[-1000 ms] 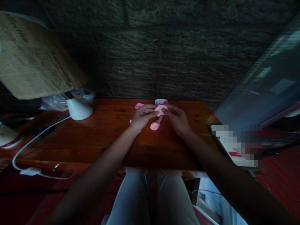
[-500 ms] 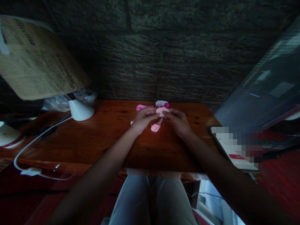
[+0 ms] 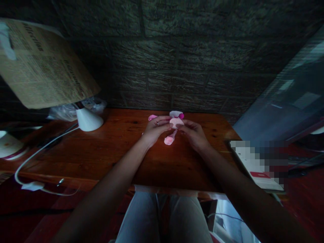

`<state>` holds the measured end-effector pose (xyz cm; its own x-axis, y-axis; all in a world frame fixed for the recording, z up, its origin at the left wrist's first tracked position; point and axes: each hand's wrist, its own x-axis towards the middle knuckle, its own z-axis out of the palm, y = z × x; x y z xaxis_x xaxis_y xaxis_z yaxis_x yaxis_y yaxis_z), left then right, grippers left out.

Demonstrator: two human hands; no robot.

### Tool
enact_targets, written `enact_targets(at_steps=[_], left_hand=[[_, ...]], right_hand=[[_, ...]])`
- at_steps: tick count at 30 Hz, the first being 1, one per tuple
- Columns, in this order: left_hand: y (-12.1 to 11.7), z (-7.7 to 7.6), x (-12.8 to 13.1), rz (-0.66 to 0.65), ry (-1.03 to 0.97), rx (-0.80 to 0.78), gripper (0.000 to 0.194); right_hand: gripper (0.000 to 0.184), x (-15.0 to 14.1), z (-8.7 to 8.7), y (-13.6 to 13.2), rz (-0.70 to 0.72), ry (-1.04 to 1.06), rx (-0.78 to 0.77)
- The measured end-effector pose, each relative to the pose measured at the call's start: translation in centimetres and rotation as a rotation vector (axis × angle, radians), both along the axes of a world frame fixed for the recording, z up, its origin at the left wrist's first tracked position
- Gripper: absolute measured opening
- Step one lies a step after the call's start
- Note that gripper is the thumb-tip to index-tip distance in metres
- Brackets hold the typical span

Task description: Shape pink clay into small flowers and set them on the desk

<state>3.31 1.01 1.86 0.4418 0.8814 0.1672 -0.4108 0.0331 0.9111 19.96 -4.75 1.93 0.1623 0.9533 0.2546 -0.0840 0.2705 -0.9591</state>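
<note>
A pale pink, rounded flat piece (image 3: 176, 122), like a paper petal, is pinched by its edges between my two hands. My left hand (image 3: 155, 131) grips its left side, thumb in front; a ring shows on one finger. On the other side, my right hand (image 3: 195, 134) has thumb and fingers closed on it. Just below lies a pink rolled, flower-like piece (image 3: 169, 139) with a narrow stem. Behind the hands rest a whitish piece (image 3: 175, 113) with a magenta bit (image 3: 181, 115) and a pink curled piece (image 3: 152, 117), partly hidden.
The wooden table (image 3: 106, 145) meets a dark block wall (image 3: 162, 57). At left stand a lamp with a paper-covered shade (image 3: 50, 71) and white base (image 3: 89, 119), a clear plastic bag (image 3: 63, 113), a white cable (image 3: 43, 148) and a cup (image 3: 10, 145). A flat booklet (image 3: 260, 175) lies at right.
The pale pink piece has tilted a little, showing more of its round face. Both hands keep hold of it. The whole view has shifted slightly.
</note>
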Motion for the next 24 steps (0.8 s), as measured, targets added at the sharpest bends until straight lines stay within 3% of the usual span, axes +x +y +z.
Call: enact_targets(at_steps=[24], left_hand=[[-0.08, -0.23, 0.26, 0.017, 0.029, 0.008, 0.034]], right_hand=[[0.034, -0.2, 0.41, -0.29, 0.016, -0.087, -0.004]])
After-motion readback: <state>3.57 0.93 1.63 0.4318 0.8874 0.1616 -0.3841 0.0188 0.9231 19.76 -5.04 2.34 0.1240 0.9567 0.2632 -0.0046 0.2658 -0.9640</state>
